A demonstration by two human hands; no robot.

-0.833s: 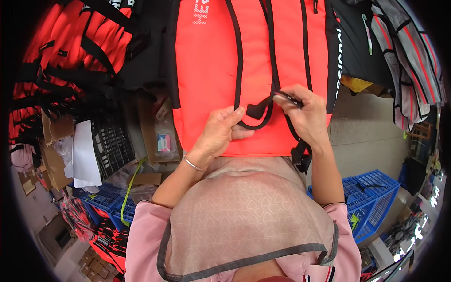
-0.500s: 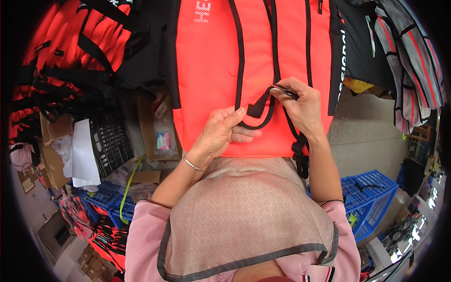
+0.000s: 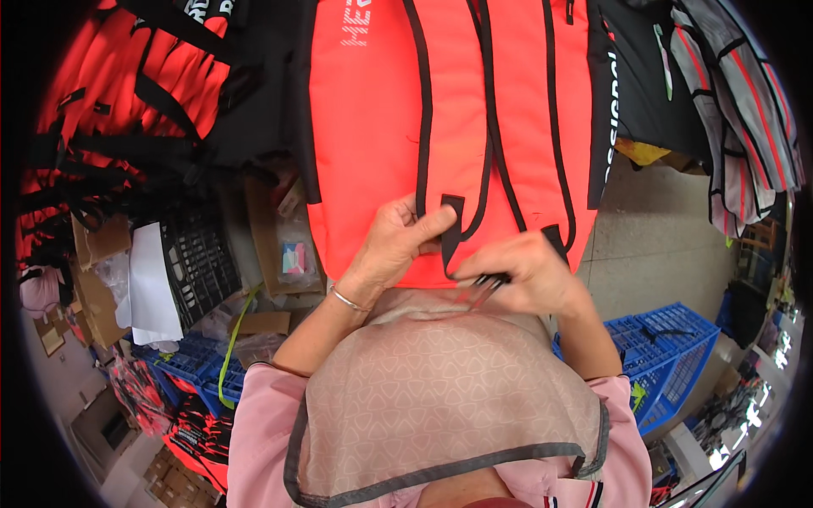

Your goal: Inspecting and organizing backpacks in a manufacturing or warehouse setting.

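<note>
A bright coral-red backpack (image 3: 364, 135) with black edges lies in front of me, its back panel and two padded shoulder straps upward. My left hand (image 3: 396, 240) pinches the lower end of the nearer-left shoulder strap (image 3: 453, 127), thumb on the black webbing (image 3: 453, 229) sewn there. The webbing hangs down toward my right hand (image 3: 529, 275), whose fingertips meet its lower end. Small dark thread snips (image 3: 484, 288) sit in my right hand, pointing left and smeared by motion. The other shoulder strap (image 3: 529, 127) lies to the right, its lower end partly behind my right hand.
Red and black bags (image 3: 169, 76) are heaped at the far left. Below them stand cardboard boxes (image 3: 271, 224) and a black crate (image 3: 199, 258). Blue plastic crates (image 3: 665, 339) stand at the right. Grey straps with red stripes (image 3: 737, 110) hang at the far right.
My right hand has come down and left with the snips, toward the webbing end. The strap end now lies flatter and the webbing hangs straight. My left hand stays on the strap.
</note>
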